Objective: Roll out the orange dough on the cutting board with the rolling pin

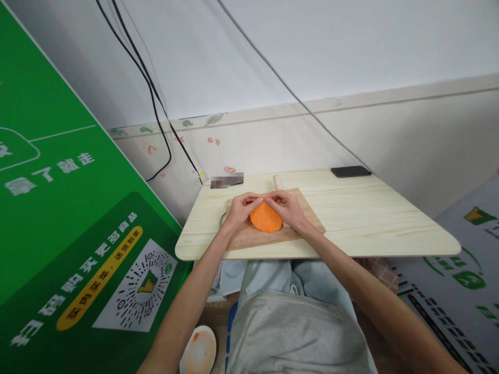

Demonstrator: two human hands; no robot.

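Observation:
A flat, round sheet of orange dough point(266, 218) lies over a wooden cutting board point(244, 240). Its far edge is between the fingers of my left hand point(245, 206) and my right hand point(286, 206), which are closed with thumbs and fingertips close together. The near edge of the dough looks slightly wavy. Behind my right hand, the pale wooden end of what looks like a rolling pin point(277, 182) shows; the rest of it is hidden. A thin curved metal rim point(221, 220) pokes out at the board's left side.
The board rests on a light wood-grain table point(374, 218). A black phone point(351, 171) lies at the back right, and a dark, partly blurred object point(226, 180) at the back left. A green sign panel point(78, 171) stands left. Below is a stained white bowl point(198, 349).

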